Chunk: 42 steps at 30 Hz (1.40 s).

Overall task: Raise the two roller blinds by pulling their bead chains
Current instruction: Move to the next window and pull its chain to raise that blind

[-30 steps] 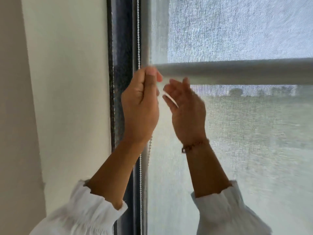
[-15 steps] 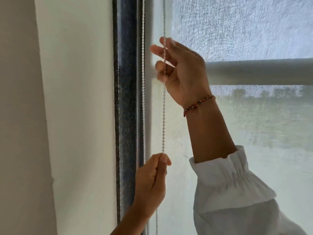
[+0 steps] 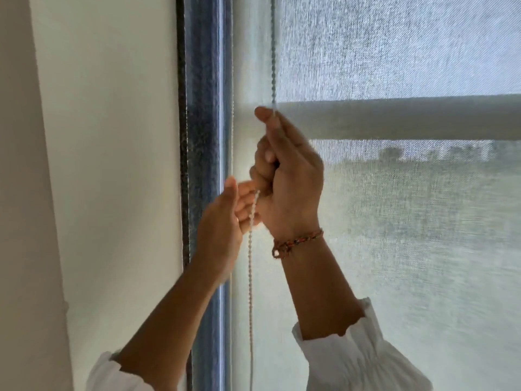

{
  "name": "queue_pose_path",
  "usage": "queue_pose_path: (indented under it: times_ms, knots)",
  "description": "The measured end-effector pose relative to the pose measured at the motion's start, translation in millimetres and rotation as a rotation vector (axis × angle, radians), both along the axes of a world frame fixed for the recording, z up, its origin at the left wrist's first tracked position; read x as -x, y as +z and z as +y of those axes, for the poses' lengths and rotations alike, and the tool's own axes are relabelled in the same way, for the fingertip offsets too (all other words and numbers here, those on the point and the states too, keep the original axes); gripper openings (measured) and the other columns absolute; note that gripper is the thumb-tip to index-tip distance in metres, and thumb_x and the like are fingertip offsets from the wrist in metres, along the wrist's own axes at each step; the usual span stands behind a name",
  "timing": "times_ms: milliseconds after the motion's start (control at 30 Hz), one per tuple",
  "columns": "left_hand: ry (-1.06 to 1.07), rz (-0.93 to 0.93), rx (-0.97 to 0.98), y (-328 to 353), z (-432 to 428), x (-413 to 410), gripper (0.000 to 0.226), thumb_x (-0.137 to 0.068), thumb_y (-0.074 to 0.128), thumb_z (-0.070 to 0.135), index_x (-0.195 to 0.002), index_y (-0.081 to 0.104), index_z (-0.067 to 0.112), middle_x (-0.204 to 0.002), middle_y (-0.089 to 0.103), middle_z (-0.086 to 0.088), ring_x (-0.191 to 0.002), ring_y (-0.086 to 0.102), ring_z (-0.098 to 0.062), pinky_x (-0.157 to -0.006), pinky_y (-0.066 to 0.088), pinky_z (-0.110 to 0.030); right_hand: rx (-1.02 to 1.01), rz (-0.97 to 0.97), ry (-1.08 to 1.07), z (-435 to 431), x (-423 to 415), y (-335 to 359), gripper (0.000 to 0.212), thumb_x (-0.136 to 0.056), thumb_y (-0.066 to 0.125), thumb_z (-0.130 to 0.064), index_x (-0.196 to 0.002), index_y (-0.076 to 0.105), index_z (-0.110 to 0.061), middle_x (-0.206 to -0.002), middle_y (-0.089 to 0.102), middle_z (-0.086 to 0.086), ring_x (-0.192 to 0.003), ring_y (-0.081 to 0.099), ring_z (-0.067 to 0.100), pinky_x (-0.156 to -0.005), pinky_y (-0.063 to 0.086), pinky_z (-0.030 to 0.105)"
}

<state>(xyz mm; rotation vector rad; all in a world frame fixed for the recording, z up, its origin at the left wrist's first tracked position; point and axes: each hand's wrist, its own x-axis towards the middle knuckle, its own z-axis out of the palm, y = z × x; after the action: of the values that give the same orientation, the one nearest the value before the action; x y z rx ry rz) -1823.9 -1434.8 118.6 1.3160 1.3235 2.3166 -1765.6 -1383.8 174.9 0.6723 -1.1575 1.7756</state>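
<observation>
A pale, see-through roller blind (image 3: 408,249) covers the window, and a grey horizontal bar (image 3: 408,119) crosses it. One strand of the white bead chain (image 3: 250,277) drops from the top, passes through my right hand and hangs below it. My right hand (image 3: 287,176), with a beaded bracelet on the wrist, is closed on that strand level with the bar. My left hand (image 3: 225,221) sits just under and left of it, thumb apart from the fingers. The chain runs past the left fingertips. A second strand (image 3: 233,80) lies along the frame.
A dark blue window frame post (image 3: 203,136) stands left of the blind. A plain white wall (image 3: 112,165) lies beyond it. White ruffled sleeves cover both forearms at the bottom of the view.
My right hand has come down with the chain from above the bar to level with it. My left hand has let go lower down and risen to just under the right hand.
</observation>
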Motion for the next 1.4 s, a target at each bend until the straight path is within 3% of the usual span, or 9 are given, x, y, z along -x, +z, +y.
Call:
queue_pose_path:
  times_ms: [300, 400, 467, 567, 733, 833, 900, 1000, 1400]
  knots:
    - [-0.111, 0.155, -0.193, 95, -15, -5, 0.029, -0.099, 0.030, 0.021, -0.109, 0.055, 0.011, -0.109, 0.065, -0.004, -0.098, 0.065, -0.015, -0.074, 0.053, -0.019, -0.006, -0.091, 0.001, 3, 3, -52, 0.018, -0.089, 0.051, -0.013, -0.091, 0.069, -0.010, -0.049, 0.030, -0.009, -0.040, 0.022, 0.002, -0.035, 0.023, 0.012]
    - [-0.134, 0.143, -0.172, 116, -19, -15, 0.024, -0.099, 0.034, 0.018, -0.107, 0.055, 0.010, -0.095, 0.068, -0.002, -0.076, 0.068, -0.012, -0.063, 0.053, -0.021, -0.022, -0.137, 0.001, 1, 4, -69, 0.019, -0.085, 0.052, -0.015, -0.090, 0.070, -0.012, -0.048, 0.031, -0.010, -0.040, 0.023, 0.001, -0.036, 0.024, 0.012]
    - [-0.084, 0.096, -0.134, 121, -16, -20, 0.022, -0.097, 0.037, 0.018, -0.105, 0.056, 0.010, -0.071, 0.058, 0.005, -0.050, 0.051, -0.006, -0.044, 0.039, -0.017, -0.028, -0.172, 0.006, 0, 6, -80, 0.019, -0.084, 0.052, -0.017, -0.088, 0.070, -0.014, -0.048, 0.032, -0.011, -0.040, 0.023, 0.001, -0.036, 0.024, 0.012]
    - [0.047, 0.065, -0.130, 112, -6, -22, 0.026, -0.097, 0.038, 0.021, -0.094, 0.063, 0.014, -0.049, 0.036, 0.012, -0.038, 0.026, -0.002, -0.034, 0.022, -0.016, -0.058, -0.216, -0.008, 0, 9, -94, 0.020, -0.085, 0.051, -0.019, -0.088, 0.071, -0.015, -0.049, 0.031, -0.011, -0.041, 0.022, 0.003, -0.038, 0.023, 0.014]
    - [0.117, 0.162, -0.326, 102, -7, -31, 0.031, -0.097, 0.041, 0.019, -0.072, 0.059, 0.018, -0.040, 0.030, 0.012, -0.036, 0.019, -0.003, -0.033, 0.017, -0.017, -0.137, -0.238, -0.025, 2, 14, -95, 0.022, -0.087, 0.050, -0.020, -0.092, 0.071, -0.018, -0.052, 0.031, -0.006, -0.045, 0.024, 0.006, -0.044, 0.024, 0.018]
    - [0.123, 0.221, -0.397, 100, -14, -29, 0.033, -0.098, 0.039, 0.015, -0.070, 0.055, 0.017, -0.041, 0.026, 0.012, -0.037, 0.016, -0.005, -0.035, 0.016, -0.018, -0.283, -0.236, -0.159, 14, 17, -86, 0.024, -0.089, 0.051, -0.028, -0.085, 0.073, -0.020, -0.058, 0.055, -0.007, -0.053, 0.047, 0.010, -0.056, 0.040, 0.023]
    - [0.164, 0.244, -0.425, 97, -20, -24, 0.034, -0.097, 0.038, 0.012, -0.067, 0.054, 0.018, -0.041, 0.025, 0.011, -0.039, 0.014, -0.007, -0.036, 0.015, -0.018, -0.231, -0.218, -0.237, 24, 16, -71, 0.030, -0.087, 0.053, -0.040, -0.077, 0.074, -0.020, -0.071, 0.070, -0.004, -0.068, 0.061, 0.015, -0.068, 0.047, 0.029]
    - [0.217, 0.279, -0.435, 88, -26, -18, 0.034, -0.096, 0.039, 0.015, -0.065, 0.053, 0.021, -0.040, 0.025, 0.012, -0.037, 0.016, -0.006, -0.036, 0.017, -0.018, -0.051, -0.130, -0.247, 36, 10, -35, 0.037, -0.091, 0.046, -0.034, -0.079, 0.071, -0.009, -0.071, 0.070, 0.004, -0.073, 0.063, 0.020, -0.071, 0.048, 0.032]
    - [0.221, 0.297, -0.124, -37, -5, 3, 0.025, -0.085, 0.044, 0.043, -0.067, 0.060, 0.037, -0.041, 0.034, 0.014, -0.037, 0.025, -0.001, -0.038, 0.022, -0.016, -0.086, -0.092, -0.076, 3, 7, 61, 0.022, -0.095, 0.045, -0.014, -0.104, 0.056, 0.004, -0.094, 0.064, 0.016, -0.076, 0.068, 0.027, -0.081, 0.057, 0.040]
